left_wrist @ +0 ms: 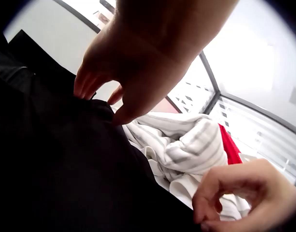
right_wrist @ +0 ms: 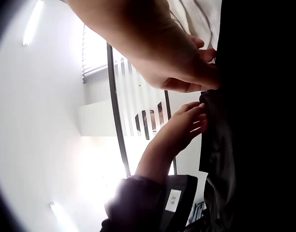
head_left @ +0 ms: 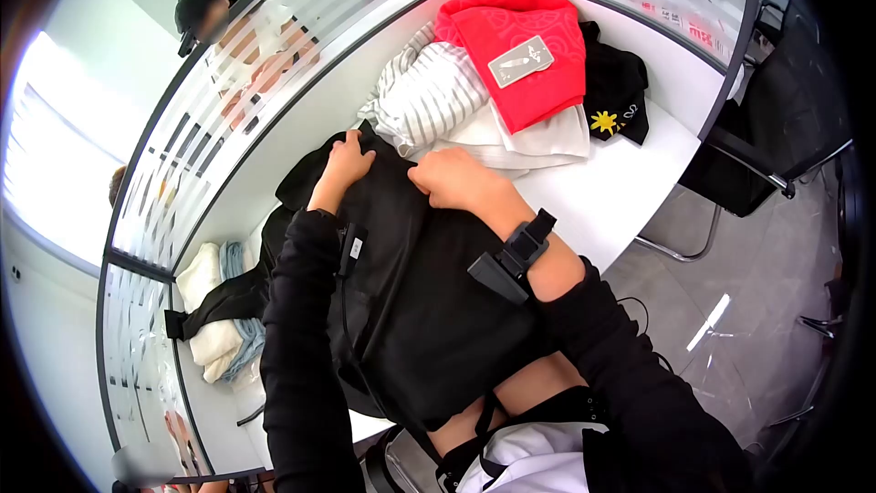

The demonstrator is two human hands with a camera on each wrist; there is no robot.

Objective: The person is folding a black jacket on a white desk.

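Note:
A large black garment (head_left: 447,301) is spread over the near side of the desk and the person's lap, a sleeve-like strip (head_left: 228,306) trailing left. At its far edge, the left hand (head_left: 347,164) grips the cloth between fingers and thumb. To its right, the right hand (head_left: 461,184) pinches the same edge with curled fingers. In the left wrist view, the right hand (left_wrist: 252,195) has its thumb and forefinger together at the black fabric. The left hand (right_wrist: 179,128) shows with its fingers on the fabric edge in the right wrist view.
Beyond the hands lie a striped white garment (head_left: 424,96), a red garment (head_left: 538,64) with a grey tag (head_left: 520,61), folded white cloth (head_left: 547,141) and a black garment (head_left: 616,82) with a yellow flower. Cream and blue clothes (head_left: 214,347) sit left. Partitions (head_left: 173,173) border the desk.

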